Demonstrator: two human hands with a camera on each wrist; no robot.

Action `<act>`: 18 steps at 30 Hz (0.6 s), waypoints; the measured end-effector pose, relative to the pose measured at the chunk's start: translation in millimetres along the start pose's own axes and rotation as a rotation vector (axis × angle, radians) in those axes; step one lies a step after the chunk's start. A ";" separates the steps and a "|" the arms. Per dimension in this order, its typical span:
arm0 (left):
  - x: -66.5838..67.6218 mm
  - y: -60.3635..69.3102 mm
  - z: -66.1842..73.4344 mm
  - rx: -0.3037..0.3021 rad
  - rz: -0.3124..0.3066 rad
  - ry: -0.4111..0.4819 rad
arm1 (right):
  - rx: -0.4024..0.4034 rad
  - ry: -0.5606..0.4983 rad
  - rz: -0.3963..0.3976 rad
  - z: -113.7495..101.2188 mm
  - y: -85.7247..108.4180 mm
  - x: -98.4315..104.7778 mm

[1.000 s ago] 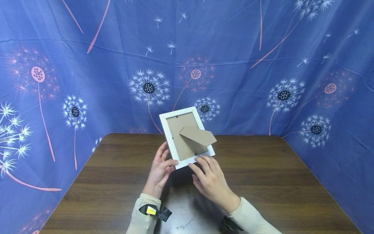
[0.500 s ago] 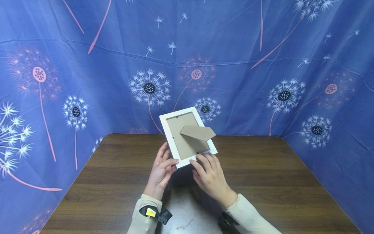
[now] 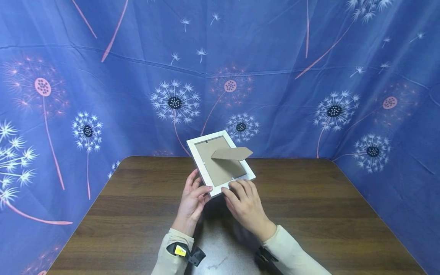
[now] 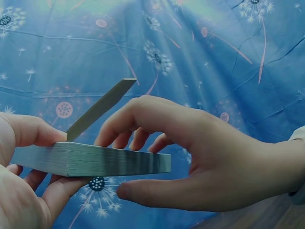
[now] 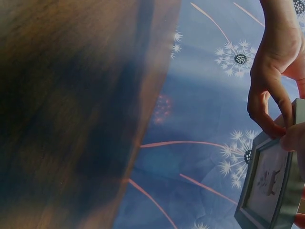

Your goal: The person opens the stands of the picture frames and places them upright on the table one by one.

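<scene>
My L hand (image 3: 191, 200) pinches the pic frame (image 3: 223, 169) by a corner above the table (image 3: 130, 214); my R hand (image 3: 246, 204) rests bent fingers on its edge, thumb off. Prob. light, stiff, maybe breakable: hold the rim (image 3: 199, 162), not the flap (image 3: 233, 153).

L arm: long cream fabric sleeve (image 3: 167, 264), creased, down to wrist; round it a blk wrist strap (image 3: 170, 248) w/ sm. rect. yellow label (image 3: 180, 250) & angular blk unit (image 3: 197, 256) on inner side. R arm: matching cream fabric sleeve (image 3: 292, 252), blk wrist fitting (image 3: 266, 254) partly hidden, details unclear.
</scene>
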State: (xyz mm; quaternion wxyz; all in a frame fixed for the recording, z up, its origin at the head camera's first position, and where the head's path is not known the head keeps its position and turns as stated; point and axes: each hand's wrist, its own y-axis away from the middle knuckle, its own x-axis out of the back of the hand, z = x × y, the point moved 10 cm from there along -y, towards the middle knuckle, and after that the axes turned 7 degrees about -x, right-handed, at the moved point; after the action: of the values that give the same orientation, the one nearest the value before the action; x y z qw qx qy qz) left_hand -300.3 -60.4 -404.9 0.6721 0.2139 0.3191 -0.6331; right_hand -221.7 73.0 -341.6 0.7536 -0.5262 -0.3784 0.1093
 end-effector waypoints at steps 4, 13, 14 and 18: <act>0.8 1.2 -1.6 0.002 0.029 -0.002 | -0.008 -0.003 0.021 1.3 -2.0 0.0; 1.1 2.2 -2.6 0.011 0.039 0.014 | -0.007 -0.028 0.026 3.8 -4.9 -2.5; 1.1 2.3 -2.5 0.014 0.042 0.018 | -0.009 -0.027 0.027 3.9 -5.3 -2.4; 0.1 2.6 -3.1 0.023 0.046 0.027 | -0.015 -0.024 0.056 3.4 -7.2 -0.2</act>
State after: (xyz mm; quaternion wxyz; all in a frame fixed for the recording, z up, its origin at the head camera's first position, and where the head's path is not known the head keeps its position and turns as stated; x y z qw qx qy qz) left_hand -298.2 -58.1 -407.5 0.6796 0.2374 0.3159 -0.6181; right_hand -225.9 72.3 -334.9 0.7416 -0.5410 -0.3734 0.1341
